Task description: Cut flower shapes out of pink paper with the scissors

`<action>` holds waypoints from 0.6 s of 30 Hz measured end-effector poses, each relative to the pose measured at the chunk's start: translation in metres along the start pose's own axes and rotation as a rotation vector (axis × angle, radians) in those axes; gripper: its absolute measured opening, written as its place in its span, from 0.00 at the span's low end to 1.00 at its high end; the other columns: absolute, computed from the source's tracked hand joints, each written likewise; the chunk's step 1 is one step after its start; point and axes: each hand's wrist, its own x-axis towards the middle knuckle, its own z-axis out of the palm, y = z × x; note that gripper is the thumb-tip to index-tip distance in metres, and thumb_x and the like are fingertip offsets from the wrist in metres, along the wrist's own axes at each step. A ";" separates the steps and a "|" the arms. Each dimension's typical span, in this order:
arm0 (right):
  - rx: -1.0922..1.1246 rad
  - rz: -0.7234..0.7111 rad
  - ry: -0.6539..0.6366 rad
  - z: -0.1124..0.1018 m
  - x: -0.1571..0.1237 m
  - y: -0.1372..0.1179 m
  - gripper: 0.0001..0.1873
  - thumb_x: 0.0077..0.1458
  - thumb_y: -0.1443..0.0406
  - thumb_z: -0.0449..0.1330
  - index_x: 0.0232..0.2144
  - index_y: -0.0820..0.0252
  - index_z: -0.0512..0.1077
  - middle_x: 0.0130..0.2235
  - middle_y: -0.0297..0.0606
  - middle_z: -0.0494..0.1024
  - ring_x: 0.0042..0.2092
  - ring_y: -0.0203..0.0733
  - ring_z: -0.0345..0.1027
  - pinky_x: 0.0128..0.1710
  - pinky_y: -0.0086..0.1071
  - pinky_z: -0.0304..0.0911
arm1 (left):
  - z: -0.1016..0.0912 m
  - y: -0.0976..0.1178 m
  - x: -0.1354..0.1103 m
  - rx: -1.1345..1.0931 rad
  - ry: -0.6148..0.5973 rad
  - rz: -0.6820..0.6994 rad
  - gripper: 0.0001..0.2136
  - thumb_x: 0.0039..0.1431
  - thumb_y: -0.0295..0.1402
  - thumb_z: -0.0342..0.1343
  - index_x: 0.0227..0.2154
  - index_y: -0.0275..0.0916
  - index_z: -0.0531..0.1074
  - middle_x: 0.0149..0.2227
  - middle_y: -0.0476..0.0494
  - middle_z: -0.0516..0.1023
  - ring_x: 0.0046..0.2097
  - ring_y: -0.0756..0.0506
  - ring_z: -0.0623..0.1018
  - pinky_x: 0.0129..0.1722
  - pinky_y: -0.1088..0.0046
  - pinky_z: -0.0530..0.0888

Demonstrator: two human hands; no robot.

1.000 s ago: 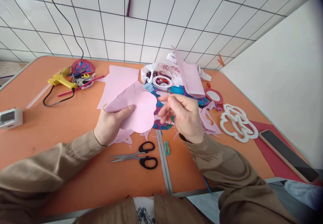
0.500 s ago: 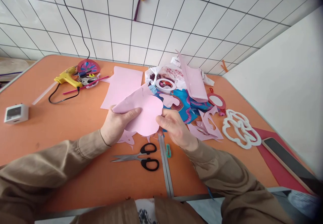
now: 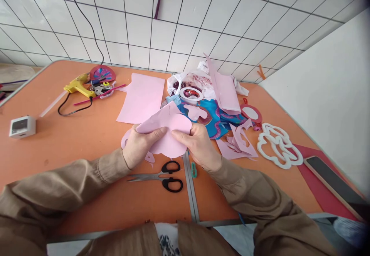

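Observation:
Between my two hands is a pink craft sheet (image 3: 170,134) with a rounded, scalloped lower edge and a pointed upper corner, raised above the table. My left hand (image 3: 143,144) grips its left side, thumb on top and fingers underneath. On the right side my right hand (image 3: 199,144) pinches it the same way, its thumb lying across the face. Black-handled scissors (image 3: 163,177) lie partly open on the table just below the hands. Beside them rests a small green clip (image 3: 193,169). Pink scraps (image 3: 149,157) show under the sheet.
A larger pink sheet (image 3: 141,98) lies behind my hands. Left are a yellow glue gun (image 3: 79,86) and a white box (image 3: 23,126). A plastic bag (image 3: 202,82), blue patterned cloth (image 3: 212,113), cut pink offcuts (image 3: 237,144), white cloud-shaped outlines (image 3: 279,144) and a phone (image 3: 332,183) fill the right.
My right thumb has slid inward over the sheet, and both hands have come closer together. The held sheet has shifted slightly right and its lower part tilts more. The view has moved a little.

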 end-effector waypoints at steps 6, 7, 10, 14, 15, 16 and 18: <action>-0.072 -0.005 0.013 -0.001 0.000 -0.001 0.14 0.47 0.57 0.67 0.27 0.64 0.74 0.24 0.34 0.74 0.26 0.40 0.69 0.23 0.31 0.64 | 0.002 0.001 -0.001 0.020 0.012 -0.073 0.18 0.47 0.43 0.69 0.37 0.36 0.78 0.27 0.46 0.80 0.24 0.46 0.77 0.19 0.73 0.74; -0.073 -0.005 0.009 -0.001 0.000 -0.002 0.14 0.47 0.57 0.67 0.27 0.64 0.74 0.24 0.34 0.75 0.26 0.40 0.70 0.23 0.30 0.64 | 0.002 0.002 -0.001 0.023 0.008 -0.084 0.18 0.47 0.43 0.69 0.38 0.36 0.78 0.26 0.46 0.80 0.24 0.45 0.77 0.19 0.73 0.74; -0.069 -0.001 0.004 0.000 0.000 -0.003 0.14 0.47 0.57 0.66 0.27 0.64 0.75 0.23 0.35 0.76 0.26 0.40 0.70 0.21 0.30 0.63 | 0.002 0.004 -0.001 0.028 0.000 -0.100 0.20 0.47 0.43 0.69 0.40 0.36 0.78 0.26 0.46 0.80 0.24 0.44 0.78 0.19 0.72 0.74; -0.051 0.004 0.002 0.000 0.000 -0.004 0.13 0.47 0.58 0.66 0.26 0.63 0.75 0.23 0.35 0.75 0.25 0.39 0.69 0.21 0.30 0.63 | 0.000 0.003 0.001 -0.066 -0.088 -0.041 0.20 0.48 0.43 0.70 0.41 0.37 0.79 0.30 0.43 0.82 0.27 0.43 0.80 0.23 0.72 0.76; -0.043 0.005 0.005 0.000 0.000 -0.005 0.12 0.47 0.59 0.66 0.25 0.63 0.74 0.23 0.34 0.75 0.25 0.39 0.68 0.21 0.30 0.64 | -0.001 0.002 0.001 -0.101 -0.133 -0.022 0.19 0.49 0.43 0.69 0.41 0.38 0.79 0.31 0.43 0.83 0.27 0.43 0.80 0.23 0.72 0.76; -0.035 0.007 0.010 0.000 0.000 -0.006 0.11 0.46 0.59 0.66 0.25 0.63 0.74 0.23 0.34 0.75 0.24 0.38 0.68 0.22 0.31 0.64 | -0.003 0.001 0.002 -0.124 -0.175 -0.011 0.18 0.50 0.43 0.68 0.41 0.38 0.79 0.31 0.44 0.83 0.26 0.44 0.80 0.22 0.72 0.75; -0.022 0.016 0.010 -0.001 0.001 -0.007 0.11 0.46 0.60 0.66 0.23 0.63 0.73 0.22 0.34 0.74 0.24 0.37 0.67 0.22 0.31 0.64 | -0.007 -0.002 0.003 -0.128 -0.199 0.010 0.17 0.52 0.45 0.66 0.40 0.37 0.80 0.26 0.44 0.81 0.22 0.44 0.78 0.20 0.70 0.74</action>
